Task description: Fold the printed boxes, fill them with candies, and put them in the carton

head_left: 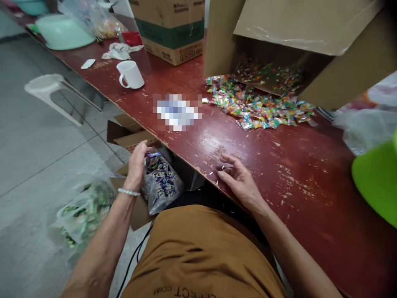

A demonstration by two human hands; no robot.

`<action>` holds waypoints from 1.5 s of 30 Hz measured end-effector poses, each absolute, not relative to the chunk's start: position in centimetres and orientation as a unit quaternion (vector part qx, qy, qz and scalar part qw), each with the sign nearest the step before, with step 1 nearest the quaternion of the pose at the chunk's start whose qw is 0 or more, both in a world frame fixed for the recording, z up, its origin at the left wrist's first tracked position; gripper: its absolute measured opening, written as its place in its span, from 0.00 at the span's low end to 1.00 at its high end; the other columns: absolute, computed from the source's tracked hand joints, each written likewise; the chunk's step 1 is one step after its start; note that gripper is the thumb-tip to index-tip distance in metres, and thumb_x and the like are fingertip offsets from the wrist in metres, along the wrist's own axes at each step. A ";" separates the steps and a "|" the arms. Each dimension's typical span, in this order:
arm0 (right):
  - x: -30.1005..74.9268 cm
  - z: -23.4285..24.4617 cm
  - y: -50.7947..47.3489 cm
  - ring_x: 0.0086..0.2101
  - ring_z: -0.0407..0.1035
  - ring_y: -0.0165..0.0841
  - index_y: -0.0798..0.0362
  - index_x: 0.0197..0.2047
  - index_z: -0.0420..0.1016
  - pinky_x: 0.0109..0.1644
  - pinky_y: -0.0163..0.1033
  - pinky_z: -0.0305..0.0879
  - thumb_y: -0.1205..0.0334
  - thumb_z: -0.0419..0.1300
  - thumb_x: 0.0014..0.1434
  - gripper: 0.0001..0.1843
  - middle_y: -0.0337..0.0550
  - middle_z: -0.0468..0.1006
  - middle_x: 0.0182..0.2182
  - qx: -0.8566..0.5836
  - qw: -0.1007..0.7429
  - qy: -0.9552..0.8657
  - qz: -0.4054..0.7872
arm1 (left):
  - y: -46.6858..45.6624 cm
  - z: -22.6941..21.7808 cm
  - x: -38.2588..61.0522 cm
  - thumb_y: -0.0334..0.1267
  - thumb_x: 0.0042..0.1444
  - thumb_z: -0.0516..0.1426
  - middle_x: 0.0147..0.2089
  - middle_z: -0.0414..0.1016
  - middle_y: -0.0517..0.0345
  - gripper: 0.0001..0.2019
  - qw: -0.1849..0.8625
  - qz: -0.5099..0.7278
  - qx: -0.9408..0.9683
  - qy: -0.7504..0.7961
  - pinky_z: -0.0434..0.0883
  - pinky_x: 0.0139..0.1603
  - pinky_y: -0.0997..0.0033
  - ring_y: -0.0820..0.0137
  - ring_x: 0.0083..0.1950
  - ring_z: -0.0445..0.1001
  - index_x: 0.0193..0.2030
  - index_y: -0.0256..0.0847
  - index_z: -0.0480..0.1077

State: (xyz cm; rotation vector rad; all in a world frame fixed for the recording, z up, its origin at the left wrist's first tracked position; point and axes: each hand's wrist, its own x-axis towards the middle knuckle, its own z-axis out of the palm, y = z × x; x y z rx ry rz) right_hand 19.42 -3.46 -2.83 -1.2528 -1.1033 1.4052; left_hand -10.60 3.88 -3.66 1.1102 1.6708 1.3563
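Observation:
My left hand [138, 162], with a beaded bracelet at the wrist, is beside the table's front edge, above an open carton. Its fingers are curled, and a small purple wrapped packet [154, 155] shows at the fingertips. Below it, a clear plastic bag [161, 203] in the carton holds many dark, colourful packets [163, 178]. My right hand [240, 178] rests at the edge of the red table [297, 165], thumb and fingers apart. Tiny white bits [211, 173] lie by its fingertips; one shows between thumb and fingers.
A big open carton [279, 29] lies tipped, wrapped sweets [263, 107] spilling out. Behind are a white mug [130, 74], a closed carton [170, 31] and a mint basin [63, 32]. A green object [376, 178] stands right. On the floor are a stool [45, 85] and a plastic bag [83, 215].

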 end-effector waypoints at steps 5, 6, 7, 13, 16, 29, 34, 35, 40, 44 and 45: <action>19.3 -3.9 -3.6 0.37 0.73 0.34 0.50 0.56 0.71 0.43 0.42 0.69 0.55 0.64 0.59 0.23 0.44 0.80 0.40 -0.534 0.443 -0.513 0.504 | 8.6 -3.2 -11.9 0.44 0.58 0.56 0.45 0.79 0.51 0.17 0.176 0.539 0.516 0.642 0.70 0.51 0.66 0.65 0.47 0.75 0.50 0.37 0.74; 19.2 -4.0 -3.6 0.36 0.72 0.34 0.49 0.55 0.73 0.42 0.42 0.69 0.56 0.63 0.59 0.21 0.44 0.80 0.39 -0.542 0.429 -0.538 0.483 | 9.6 -2.6 -11.1 0.43 0.60 0.55 0.47 0.78 0.51 0.17 0.149 0.515 0.565 0.627 0.70 0.53 0.65 0.64 0.48 0.74 0.51 0.38 0.74; 19.0 -4.1 -3.7 0.34 0.72 0.33 0.49 0.53 0.74 0.41 0.41 0.68 0.57 0.63 0.60 0.18 0.44 0.80 0.39 -0.549 0.414 -0.561 0.461 | 10.6 -1.9 -10.0 0.43 0.61 0.55 0.49 0.78 0.51 0.17 0.119 0.480 0.616 0.613 0.68 0.55 0.63 0.64 0.50 0.74 0.53 0.39 0.74; 19.1 -3.8 -3.8 0.31 0.70 0.32 0.49 0.46 0.78 0.37 0.39 0.67 0.60 0.59 0.62 0.10 0.42 0.79 0.37 -0.549 0.404 -0.613 0.401 | 15.2 0.5 -5.1 0.54 0.65 0.53 0.62 0.69 0.43 0.25 0.015 0.122 0.782 0.612 0.61 0.58 0.49 0.47 0.61 0.64 0.63 0.45 0.68; 19.3 -3.8 -3.5 0.32 0.71 0.33 0.49 0.44 0.78 0.37 0.39 0.67 0.62 0.59 0.61 0.09 0.42 0.79 0.37 -0.543 0.417 -0.613 0.395 | 16.6 0.5 -4.6 0.56 0.62 0.55 0.61 0.68 0.42 0.23 0.033 0.054 0.783 0.619 0.61 0.55 0.48 0.44 0.61 0.63 0.58 0.46 0.72; 19.3 -3.8 -3.0 0.31 0.70 0.32 0.49 0.43 0.79 0.38 0.39 0.66 0.63 0.60 0.60 0.09 0.41 0.78 0.36 -0.537 0.423 -0.603 0.412 | 19.2 1.3 -3.9 0.53 0.40 0.71 0.56 0.71 0.38 0.30 0.094 0.096 0.729 0.671 0.63 0.56 0.45 0.40 0.60 0.66 0.48 0.42 0.71; 19.2 -3.2 -2.6 0.28 0.69 0.31 0.50 0.45 0.77 0.32 0.37 0.65 0.56 0.63 0.57 0.13 0.39 0.77 0.31 -0.542 0.442 -0.466 0.542 | 16.9 0.9 -3.8 0.46 0.49 0.66 0.43 0.77 0.50 0.18 0.137 0.212 0.693 0.675 0.64 0.53 0.53 0.49 0.55 0.71 0.45 0.47 0.70; 19.2 -3.0 -2.6 0.27 0.69 0.31 0.51 0.45 0.76 0.31 0.36 0.65 0.54 0.64 0.56 0.15 0.38 0.76 0.30 -0.539 0.448 -0.434 0.566 | 16.6 0.8 -3.8 0.46 0.50 0.65 0.39 0.77 0.53 0.15 0.154 0.239 0.679 0.676 0.65 0.51 0.55 0.51 0.52 0.73 0.43 0.47 0.70; 19.0 -2.4 -2.0 0.26 0.68 0.29 0.52 0.44 0.76 0.29 0.34 0.64 0.54 0.67 0.51 0.18 0.38 0.76 0.28 -0.536 0.473 -0.388 0.582 | 15.7 0.5 -3.4 0.44 0.41 0.67 0.30 0.75 0.58 0.16 0.290 0.372 0.597 0.649 0.70 0.38 0.64 0.62 0.35 0.77 0.33 0.42 0.67; 19.1 -1.8 0.0 0.27 0.68 0.27 0.52 0.51 0.74 0.28 0.33 0.64 0.52 0.67 0.52 0.25 0.43 0.78 0.41 -0.541 0.538 -0.385 0.520 | 12.6 0.7 -1.7 0.48 0.36 0.69 0.27 0.76 0.59 0.22 0.429 0.418 0.557 0.576 0.73 0.30 0.66 0.67 0.26 0.76 0.33 0.40 0.67; 19.1 -1.7 0.8 0.28 0.68 0.27 0.52 0.54 0.72 0.28 0.33 0.64 0.50 0.67 0.52 0.28 0.45 0.78 0.45 -0.538 0.558 -0.377 0.506 | 11.5 0.6 -1.1 0.49 0.36 0.70 0.26 0.76 0.59 0.23 0.454 0.418 0.554 0.558 0.72 0.29 0.67 0.68 0.25 0.75 0.33 0.40 0.68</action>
